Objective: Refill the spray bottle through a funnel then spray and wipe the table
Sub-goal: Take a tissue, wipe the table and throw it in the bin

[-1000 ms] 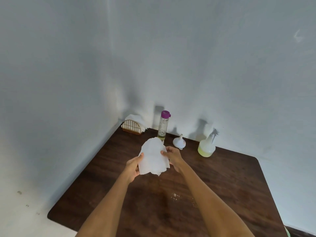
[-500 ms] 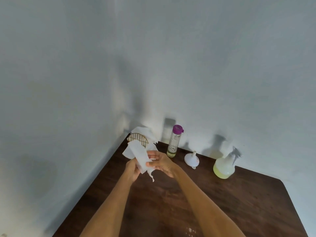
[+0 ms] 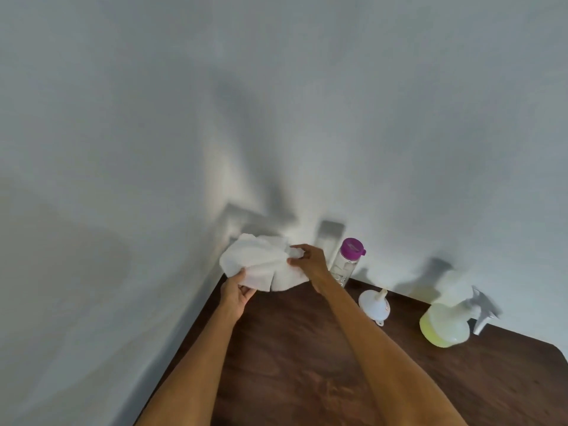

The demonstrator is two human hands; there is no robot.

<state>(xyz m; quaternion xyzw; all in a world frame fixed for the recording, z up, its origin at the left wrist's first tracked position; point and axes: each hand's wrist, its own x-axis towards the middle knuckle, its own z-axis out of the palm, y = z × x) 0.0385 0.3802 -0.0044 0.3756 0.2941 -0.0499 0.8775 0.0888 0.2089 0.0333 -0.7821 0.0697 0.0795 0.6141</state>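
Note:
I hold a white paper napkin (image 3: 261, 265) spread out above the far left corner of the dark wooden table (image 3: 307, 348). My left hand (image 3: 236, 292) pinches its lower left edge, and my right hand (image 3: 309, 261) grips its right side. A clear bottle with a purple cap (image 3: 349, 261) stands just right of my right hand. A white funnel (image 3: 375, 304) rests upside down on the table beside it. The spray bottle (image 3: 448, 315), with yellow-green liquid in its base, stands against the wall at the right.
White walls (image 3: 276, 118) close the table in on the left and at the back. The napkin hides the wire napkin holder in the corner. The table's rounded right corner (image 3: 558, 348) lies beyond the spray bottle.
Both hands have carried the napkin farther toward the back left corner and spread it open from a folded strip. The view has tilted and shifted left, so the objects sit farther right.

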